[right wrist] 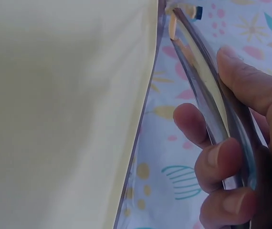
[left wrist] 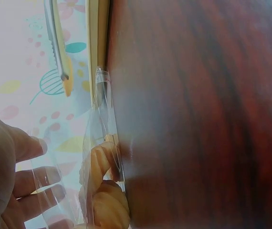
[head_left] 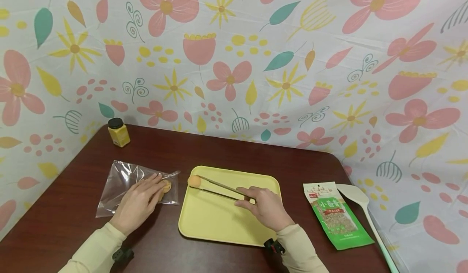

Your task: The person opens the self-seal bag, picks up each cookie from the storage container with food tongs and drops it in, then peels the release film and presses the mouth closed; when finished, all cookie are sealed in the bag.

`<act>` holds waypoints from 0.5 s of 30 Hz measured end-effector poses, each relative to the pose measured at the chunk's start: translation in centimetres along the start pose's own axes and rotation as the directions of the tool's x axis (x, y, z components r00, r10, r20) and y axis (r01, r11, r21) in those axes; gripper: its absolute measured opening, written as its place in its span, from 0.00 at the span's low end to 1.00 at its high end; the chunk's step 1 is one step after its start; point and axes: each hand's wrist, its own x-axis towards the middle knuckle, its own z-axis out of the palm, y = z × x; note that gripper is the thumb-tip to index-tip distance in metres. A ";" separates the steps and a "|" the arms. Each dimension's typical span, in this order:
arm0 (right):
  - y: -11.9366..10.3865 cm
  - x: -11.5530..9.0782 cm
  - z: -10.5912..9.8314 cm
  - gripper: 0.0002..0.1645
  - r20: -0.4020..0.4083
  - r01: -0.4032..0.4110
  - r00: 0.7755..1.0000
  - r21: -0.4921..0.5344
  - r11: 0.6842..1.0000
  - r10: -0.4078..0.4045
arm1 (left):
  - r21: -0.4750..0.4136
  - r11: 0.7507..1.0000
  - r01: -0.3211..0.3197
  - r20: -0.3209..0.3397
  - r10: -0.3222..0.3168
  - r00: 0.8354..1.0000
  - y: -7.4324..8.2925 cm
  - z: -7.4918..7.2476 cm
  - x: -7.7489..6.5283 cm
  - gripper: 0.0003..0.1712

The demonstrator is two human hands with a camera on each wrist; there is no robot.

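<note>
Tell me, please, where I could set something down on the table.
The table is bare between the black-lidded jar and yellow tray, and between tray and green packet. It's crowded around the left hand and clear bag, and near the spatula.

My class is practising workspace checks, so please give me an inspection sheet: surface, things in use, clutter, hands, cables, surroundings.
Surface: dark reddish-brown table, bearing a yellow tray.
Things in use: metal tongs hold a round orange-tan piece, raised near the tray's left edge; clear bag with twisted golden-brown pieces lies left of the tray.
Clutter: black-lidded yellow jar, back left; green-and-white packet and white-headed spatula, right.
Hands: right hand grips the tongs; left hand touches the bag.
Cables: nothing seen.
Surroundings: floral sheet behind the table.
</note>
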 end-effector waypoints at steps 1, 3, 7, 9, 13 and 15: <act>-0.1 0.1 0.1 0.25 0.002 0.001 1.000 -0.002 1.000 -0.001 | -0.001 1.000 -0.001 0.000 0.001 1.000 0.0 0.0 0.0 0.18; -0.2 0.2 0.4 0.26 0.005 0.007 1.000 -0.001 1.000 -0.007 | -0.002 1.000 -0.003 0.002 0.003 1.000 0.0 0.0 0.0 0.18; -0.5 0.6 1.0 0.26 0.012 0.022 1.000 0.002 1.000 -0.022 | -0.002 1.000 -0.005 -0.001 0.005 1.000 0.1 0.1 0.0 0.18; -0.7 0.8 1.3 0.26 0.017 0.031 0.999 0.006 0.999 -0.031 | 0.000 1.000 -0.006 -0.005 0.006 1.000 0.0 0.1 0.0 0.18; -1.2 1.4 1.7 0.26 0.027 0.057 0.998 0.013 0.998 -0.058 | 0.003 1.000 -0.005 -0.008 0.005 1.000 0.0 0.1 0.0 0.18; -1.4 1.7 1.8 0.26 0.028 0.074 0.997 0.015 0.997 -0.074 | 0.004 1.000 -0.004 -0.008 0.004 1.000 0.0 0.1 -0.1 0.18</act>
